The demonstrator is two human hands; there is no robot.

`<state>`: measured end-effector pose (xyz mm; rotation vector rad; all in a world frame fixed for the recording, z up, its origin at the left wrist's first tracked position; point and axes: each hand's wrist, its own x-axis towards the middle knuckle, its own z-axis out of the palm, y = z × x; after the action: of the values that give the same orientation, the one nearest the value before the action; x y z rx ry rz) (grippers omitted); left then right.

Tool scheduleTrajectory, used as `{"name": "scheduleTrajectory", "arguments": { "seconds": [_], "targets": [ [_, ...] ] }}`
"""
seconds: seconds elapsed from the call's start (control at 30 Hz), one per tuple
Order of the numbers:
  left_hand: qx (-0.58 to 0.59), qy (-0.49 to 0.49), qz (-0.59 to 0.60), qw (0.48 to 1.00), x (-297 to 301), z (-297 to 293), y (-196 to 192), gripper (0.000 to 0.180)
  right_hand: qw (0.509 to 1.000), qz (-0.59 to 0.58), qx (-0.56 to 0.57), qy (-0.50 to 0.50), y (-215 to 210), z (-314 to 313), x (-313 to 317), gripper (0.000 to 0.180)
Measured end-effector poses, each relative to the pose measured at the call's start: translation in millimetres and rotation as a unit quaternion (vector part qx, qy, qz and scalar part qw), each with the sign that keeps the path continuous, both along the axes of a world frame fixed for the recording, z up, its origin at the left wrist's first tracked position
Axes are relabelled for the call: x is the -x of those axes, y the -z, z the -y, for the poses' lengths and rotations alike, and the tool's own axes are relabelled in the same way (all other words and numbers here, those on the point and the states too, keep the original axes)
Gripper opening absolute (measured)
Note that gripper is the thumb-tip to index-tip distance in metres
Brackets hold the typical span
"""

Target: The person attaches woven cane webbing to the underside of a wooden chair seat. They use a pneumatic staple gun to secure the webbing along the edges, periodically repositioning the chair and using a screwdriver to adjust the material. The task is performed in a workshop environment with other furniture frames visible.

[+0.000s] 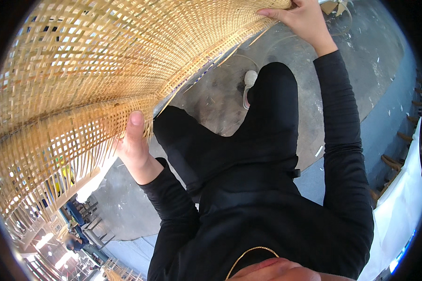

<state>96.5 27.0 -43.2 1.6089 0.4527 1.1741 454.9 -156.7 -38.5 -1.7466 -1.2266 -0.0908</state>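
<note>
Your left hand [136, 152] is closed on the woven sheet [94, 56], thumb on the near face and fingers behind the weave. Your right hand [307, 23] pinches its far edge, thumb laid along the rim (those fingertips are hidden). The sheet fills the upper left, its edge slanting between your hands past your left knee [169, 125], with loose strand ends fringing it by your left hand. Farther out lie a white shoe [249, 79], the grey floor [211, 105], and another person [82, 244] at lower left.
</note>
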Motion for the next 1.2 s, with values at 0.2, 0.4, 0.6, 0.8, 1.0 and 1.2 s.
{"name": "scheduleTrajectory", "arguments": {
  "seconds": [0.2,0.4,0.6,0.8,1.0,1.2],
  "targets": [
    [0.01,-0.011,-0.008,1.0,-2,5,-5,0.081,0.999,-0.029,0.03,-0.018,-10,0,0,0.053],
    [-0.008,0.008,-0.009,1.0,2,-2,0,0.08,0.999,-0.022,0.016,-0.038,-1,1,-11,0.053],
    [-0.009,0.016,-0.002,1.0,0,-2,-2,0.076,0.999,0.002,0.048,-0.011,-12,2,-5,0.051],
    [0.011,0.016,-0.028,0.999,4,-1,-2,0.078,0.998,0.005,0.057,-0.007,-15,3,-6,0.05],
    [0.006,0.006,-0.027,1.0,3,0,-1,0.058,0.997,-0.025,0.055,-0.049,26,3,-28,0.058],
    [-0.009,0.002,-0.013,1.0,-6,3,-8,0.044,0.999,0.036,0.018,-0.028,25,6,-26,0.068]
  ]
}}
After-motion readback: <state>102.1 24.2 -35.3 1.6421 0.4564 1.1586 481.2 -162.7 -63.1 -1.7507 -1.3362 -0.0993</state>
